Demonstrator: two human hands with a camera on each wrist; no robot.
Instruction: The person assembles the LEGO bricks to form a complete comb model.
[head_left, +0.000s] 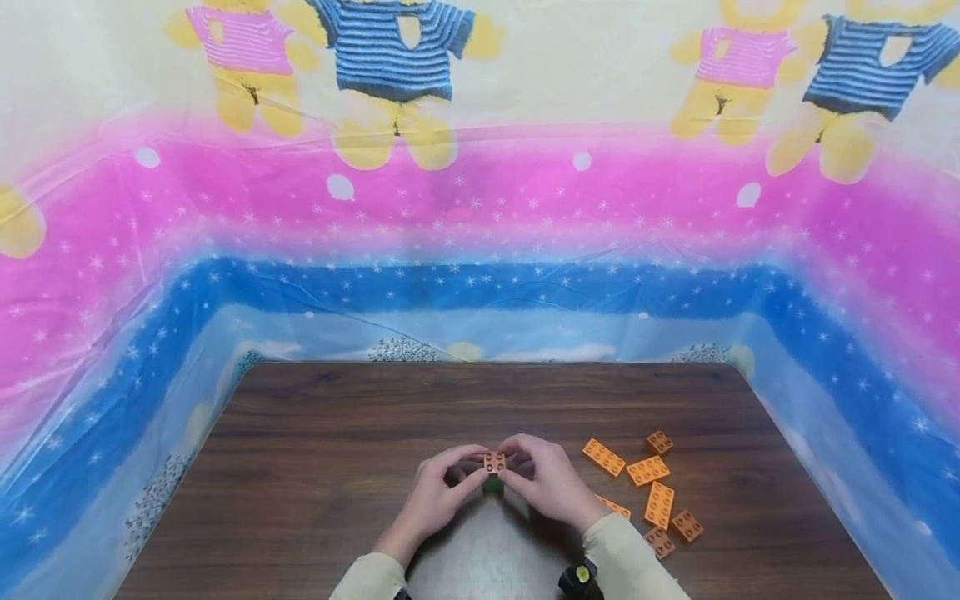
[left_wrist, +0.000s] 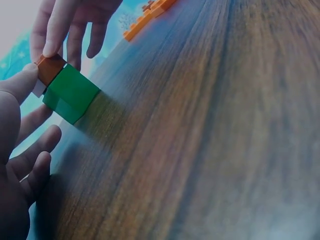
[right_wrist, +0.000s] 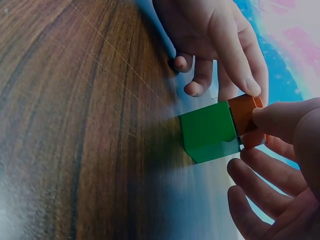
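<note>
On the table stands a green block, with a small orange-brown toy brick on top of it. Studs show on the brick's upper face in the head view. My left hand pinches the brick from the left with thumb and fingertips. From the other side, my right hand pinches the same brick. In the wrist views the brick sits at the green block's upper end, and a narrow gap shows between the two at one side. The lower fingers of both hands hang loosely beside the green block.
Several loose bricks lie to the right, among them a long orange brick and a square brown-orange brick. One orange brick is partly hidden by my right arm. A patterned cloth hangs around the wooden table.
</note>
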